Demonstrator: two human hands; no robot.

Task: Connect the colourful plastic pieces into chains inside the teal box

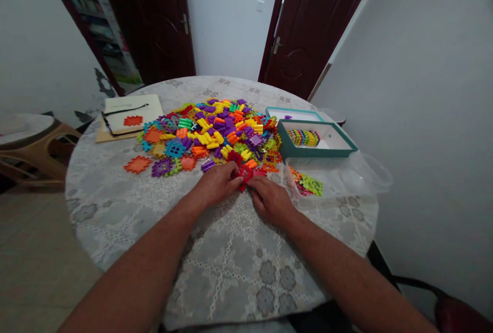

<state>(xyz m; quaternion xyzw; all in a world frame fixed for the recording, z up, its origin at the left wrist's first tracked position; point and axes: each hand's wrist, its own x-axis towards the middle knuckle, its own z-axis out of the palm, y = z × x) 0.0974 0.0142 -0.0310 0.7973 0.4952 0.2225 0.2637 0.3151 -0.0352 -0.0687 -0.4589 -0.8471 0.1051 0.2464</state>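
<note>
Between my two hands is a red toothed building piece (245, 173) with window-like openings. My left hand (220, 181) pinches its left side, thumb and fingers closed. From the right, the fingers of my right hand (271, 197) are bent around the piece's lower right edge. Another red piece (234, 157) lies just beyond my left fingertips, and a pinkish-red one (260, 172) shows past my right fingers. Directly ahead spreads a heap of plastic building pieces (219, 130) in many colours, flat toothed squares mixed with yellow, purple and orange tube-like ones.
Right of the heap stand a green-rimmed box (327, 152) with a row of coloured beads (304, 138) and a clear plastic tub (342, 184) with several flat pieces. At the left lie a pale book (150, 104) and a loose orange piece (137, 164). A patterned cloth (219, 271) covers the round table.
</note>
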